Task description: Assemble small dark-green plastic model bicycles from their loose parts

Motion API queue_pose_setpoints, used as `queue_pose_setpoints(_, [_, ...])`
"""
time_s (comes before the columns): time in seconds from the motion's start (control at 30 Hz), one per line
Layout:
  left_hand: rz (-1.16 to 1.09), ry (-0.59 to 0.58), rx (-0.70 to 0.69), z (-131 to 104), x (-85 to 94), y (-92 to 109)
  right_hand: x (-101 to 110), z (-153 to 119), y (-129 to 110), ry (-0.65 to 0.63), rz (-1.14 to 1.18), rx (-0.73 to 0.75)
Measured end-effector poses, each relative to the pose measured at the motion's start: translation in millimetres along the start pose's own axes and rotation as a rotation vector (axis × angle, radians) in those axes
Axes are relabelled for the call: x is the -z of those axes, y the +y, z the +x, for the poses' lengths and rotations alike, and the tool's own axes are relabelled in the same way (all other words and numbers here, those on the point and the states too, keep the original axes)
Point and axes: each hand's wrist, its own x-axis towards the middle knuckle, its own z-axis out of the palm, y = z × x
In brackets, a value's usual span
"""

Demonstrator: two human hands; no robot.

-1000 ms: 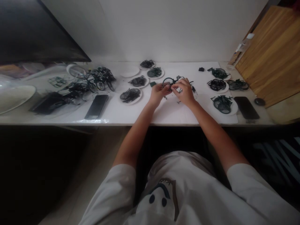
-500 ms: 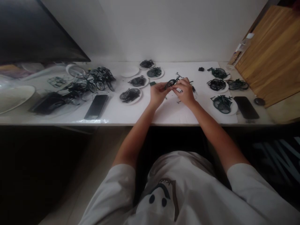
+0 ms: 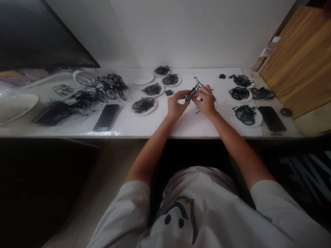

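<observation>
A small dark model bicycle (image 3: 190, 93) is held between my two hands above the white work surface. My left hand (image 3: 177, 104) pinches its wheel end with thumb and fingers. My right hand (image 3: 206, 100) has its fingers closed on the bicycle's other side, and its handlebar (image 3: 198, 81) sticks up past the fingertips, away from me. Part of the frame is hidden by the fingers. Some small loose parts (image 3: 198, 111) lie under and beside my right hand. Left of my left hand lies a small green block (image 3: 169, 92).
White plates with dark bicycle parts stand left (image 3: 144, 105) and right (image 3: 245, 115). Several assembled model bicycles (image 3: 110, 86) cluster at the left. One phone (image 3: 106, 117) lies left, another (image 3: 272, 118) right. A small black piece (image 3: 221, 76) sits at the back; a clear bottle (image 3: 270, 48) leans by the wooden board.
The bicycle has turned in my hands, its wheel now seen more edge-on and its handlebar higher. My left hand has shifted slightly right, uncovering the green block.
</observation>
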Motion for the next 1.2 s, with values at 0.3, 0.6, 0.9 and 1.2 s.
queue_pose_setpoints(0.3, [-0.067,0.028,-0.009,0.8,-0.8,3.2,7.8,4.9,-17.0,0.011,-0.001,-0.041])
queue_pose_setpoints(0.6, [-0.124,0.018,0.034,2.1,-0.8,3.7,3.7,0.3,-9.1,0.034,-0.049,-0.009])
queue_pose_setpoints(0.9, [-0.061,0.023,0.087,1.9,-0.7,9.0,8.7,4.8,-11.9,-0.006,0.002,-0.061])
queue_pose_setpoints(1.2, [0.116,0.167,0.059,7.6,4.4,-3.2,18.0,5.0,-20.9,0.038,0.066,-0.162])
